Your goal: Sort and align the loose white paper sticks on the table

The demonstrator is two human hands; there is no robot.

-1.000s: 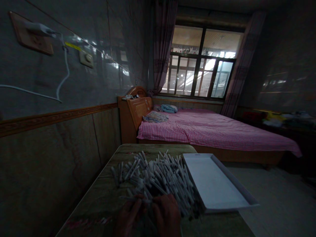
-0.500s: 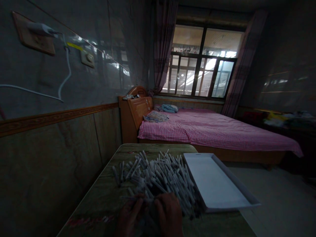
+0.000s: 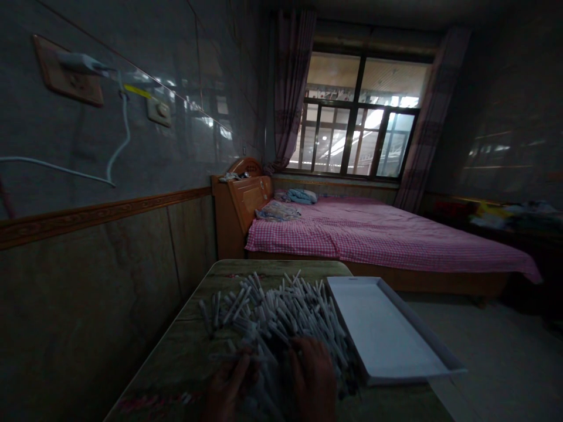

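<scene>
Pinching a slim, pale, tube-like stick (image 3: 223, 356) between thumb and curled fingers, the left hand (image 3: 231, 381) sat at the near edge of the table in the head view, the stick lying crosswise at its fingertips. The right hand (image 3: 313, 375) was just beside it, half curled, its fingertips over the near edge of a loose heap of slender grey-white plastic-looking sticks (image 3: 292, 313); whether it had hold of one could not be told in the dim light. The heap lay in front of both hands, spreading past the right hand toward the right, its sticks crossing at many angles. Beneath it was a greenish, wood-patterned tabletop with red floral print (image 3: 171, 357). Beyond the table stood a bed with a pink checked cover (image 3: 369, 228) and a brown wooden headboard (image 3: 246, 196), under a dark-framed window (image 3: 360, 117) flanked by drapes; on the left, a glossy grey tiled wall (image 3: 167, 53) carried a socket with a white charger (image 3: 81, 63). Right of the heap, a shallow white rectangular tray (image 3: 389, 334) rested on the tabletop, its smooth bottom facing up and its far-right corner jutting past the table's edge.
</scene>
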